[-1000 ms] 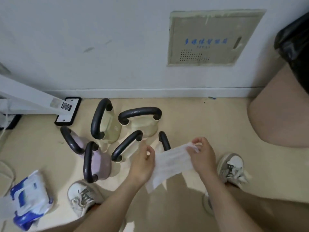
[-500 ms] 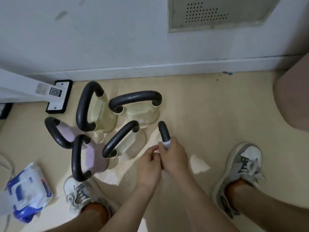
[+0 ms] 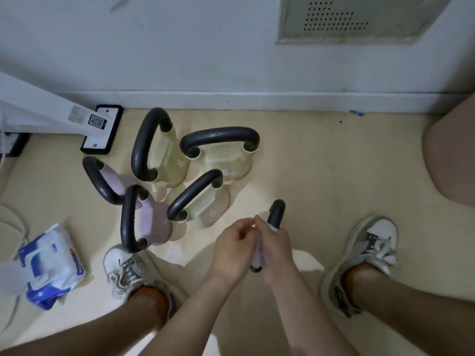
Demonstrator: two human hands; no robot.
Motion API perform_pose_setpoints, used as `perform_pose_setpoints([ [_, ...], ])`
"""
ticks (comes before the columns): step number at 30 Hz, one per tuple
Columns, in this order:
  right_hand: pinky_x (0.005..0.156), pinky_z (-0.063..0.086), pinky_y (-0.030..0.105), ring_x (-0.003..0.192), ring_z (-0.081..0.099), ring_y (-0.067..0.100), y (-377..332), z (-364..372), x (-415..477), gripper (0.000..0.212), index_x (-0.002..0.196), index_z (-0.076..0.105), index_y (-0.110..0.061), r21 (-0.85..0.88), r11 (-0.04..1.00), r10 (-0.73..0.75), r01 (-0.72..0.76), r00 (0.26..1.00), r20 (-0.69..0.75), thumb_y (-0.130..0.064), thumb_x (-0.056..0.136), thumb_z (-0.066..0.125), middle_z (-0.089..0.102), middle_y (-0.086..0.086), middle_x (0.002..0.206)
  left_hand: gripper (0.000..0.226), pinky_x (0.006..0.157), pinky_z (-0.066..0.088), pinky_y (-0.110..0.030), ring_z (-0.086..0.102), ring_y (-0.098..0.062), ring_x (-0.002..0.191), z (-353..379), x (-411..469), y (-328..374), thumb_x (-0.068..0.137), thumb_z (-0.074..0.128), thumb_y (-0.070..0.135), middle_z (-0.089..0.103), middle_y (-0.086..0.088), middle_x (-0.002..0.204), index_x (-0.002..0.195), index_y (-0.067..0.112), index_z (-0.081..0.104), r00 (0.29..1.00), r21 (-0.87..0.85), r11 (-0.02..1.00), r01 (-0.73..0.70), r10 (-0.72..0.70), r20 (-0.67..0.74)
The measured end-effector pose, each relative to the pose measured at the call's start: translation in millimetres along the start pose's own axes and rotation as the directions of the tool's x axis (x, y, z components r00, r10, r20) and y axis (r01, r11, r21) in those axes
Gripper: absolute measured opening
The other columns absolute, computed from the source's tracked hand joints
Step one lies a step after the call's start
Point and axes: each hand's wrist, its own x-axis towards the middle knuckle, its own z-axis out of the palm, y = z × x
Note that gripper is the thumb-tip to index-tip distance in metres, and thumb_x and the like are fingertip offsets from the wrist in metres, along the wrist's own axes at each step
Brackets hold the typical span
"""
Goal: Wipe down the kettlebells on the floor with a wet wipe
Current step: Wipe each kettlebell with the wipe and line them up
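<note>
r grip clenched round wet wipe on kettlebell handle, l grip pinching its loose end, prob to keep it snug.

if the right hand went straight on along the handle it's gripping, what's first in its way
Only the bare far end of that dark handle ahead of the right hand. Beyond it the floor looks free up to the baseboard; the cream kettlebell seems left of that line.
</note>
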Motion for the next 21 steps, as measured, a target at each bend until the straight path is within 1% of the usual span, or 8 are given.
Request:
perform_pose_setpoints([
  [3, 0.059, 0.051, 0.029, 0.065, 0.064, 0.021, 6.3, -6.2, -12.4, 0.024, 0.095, 0.063, -0.008, 0.069, 0.997, 0.033, -0.035, 0.999, 0.033, -0.031, 0.094, 0.060, 0.066, 0.008, 0.075, 0.018, 0.076, 0.053, -0.036, 0.065, -0.014, 0.080, 0.2, -10.2, -1.4, 0.095, 0.048, 0.027, 0.071, 0.005, 0.088, 0.102, 0.022, 0.065, 0.984, 0.197, 0.970, -0.139, 0.112, 0.142],
  [5, 0.079, 0.054, 0.034, 0.084, 0.067, 0.022, -2.4, -13.7, -17.0, 0.028, 0.106, 0.064, -0.008, 0.105, 0.990, 0.082, -0.090, 0.993, 0.079, -0.033, 0.094, 0.058, 0.070, 0.011, 0.093, 0.022, 0.079, 0.052, -0.037, 0.064, -0.017, 0.087, 7.9, -10.7, -2.4, 0.096, 0.046, 0.035, 0.069, 0.003, 0.097, 0.105, 0.020, 0.059, 0.968, 0.345, 0.916, -0.205, 0.136, 0.212],
  [9, 0.083, 0.055, 0.040, 0.091, 0.070, 0.023, -10.4, -39.6, -16.0, 0.024, 0.101, 0.071, -0.009, -0.222, 0.972, -0.073, 0.078, 0.997, 0.031, -0.029, 0.091, 0.061, 0.074, 0.010, 0.100, 0.017, 0.081, 0.050, -0.037, 0.064, -0.027, 0.100, 37.1, 0.2, -2.8, 0.096, 0.044, 0.026, 0.065, -0.003, 0.108, 0.109, 0.016, 0.046, 0.981, 0.639, 0.746, -0.188, 0.112, 0.157],
  [12, 0.093, 0.052, 0.046, 0.099, 0.069, 0.028, -10.3, -44.0, -10.9, 0.020, 0.097, 0.073, -0.008, -0.300, 0.938, -0.182, 0.174, 0.983, 0.001, -0.022, 0.090, 0.060, 0.075, 0.011, 0.099, 0.017, 0.073, 0.046, -0.036, 0.066, -0.030, 0.096, 45.7, 11.7, 3.2, 0.093, 0.048, 0.020, 0.066, -0.005, 0.104, 0.099, 0.019, 0.032, 0.979, 0.737, 0.645, -0.203, 0.124, 0.160],
  [15, 0.081, 0.054, 0.036, 0.090, 0.067, 0.022, -8.2, -45.3, 0.0, 0.026, 0.093, 0.072, -0.008, -0.286, 0.933, -0.245, 0.220, 0.968, -0.055, -0.012, 0.094, 0.046, 0.073, 0.005, 0.092, 0.015, 0.068, 0.041, -0.033, 0.067, -0.031, 0.095, 54.5, 23.2, 16.4, 0.098, 0.043, 0.021, 0.067, -0.008, 0.104, 0.109, 0.014, 0.036, 0.950, 0.826, 0.477, -0.301, 0.228, 0.214],
  [18, 0.064, 0.043, 0.029, 0.071, 0.058, 0.019, -15.1, -53.8, 6.8, 0.028, 0.074, 0.062, -0.004, -0.109, 0.971, -0.228, 0.215, 0.965, -0.128, -0.005, 0.094, 0.042, 0.063, 0.010, 0.073, 0.024, 0.067, 0.037, -0.032, 0.066, -0.031, 0.100, 73.2, 37.0, 30.7, 0.100, 0.038, 0.019, 0.065, -0.011, 0.110, 0.120, 0.006, 0.043, 0.923, 0.895, 0.298, -0.332, 0.298, 0.243],
  [20, 0.059, 0.047, 0.028, 0.064, 0.061, 0.018, -20.5, -60.4, 12.6, 0.027, 0.072, 0.064, -0.001, 0.062, 0.989, -0.127, 0.135, 0.985, -0.118, -0.002, 0.090, 0.044, 0.066, 0.010, 0.066, 0.026, 0.072, 0.042, -0.032, 0.064, -0.030, 0.104, 85.7, 48.8, 45.4, 0.096, 0.040, 0.009, 0.064, -0.012, 0.115, 0.120, 0.005, 0.051, 0.926, 0.923, 0.187, -0.336, 0.243, 0.288],
  [21, 0.061, 0.048, 0.030, 0.066, 0.063, 0.020, -20.5, -63.6, 17.2, 0.025, 0.075, 0.066, -0.001, 0.096, 0.990, -0.088, 0.100, 0.989, -0.122, -0.002, 0.088, 0.046, 0.068, 0.012, 0.068, 0.028, 0.076, 0.045, -0.032, 0.063, -0.030, 0.106, 90.1, 52.6, 55.3, 0.094, 0.042, 0.004, 0.064, -0.011, 0.116, 0.118, 0.005, 0.056, 0.910, 0.915, 0.102, -0.391, 0.187, 0.369],
])
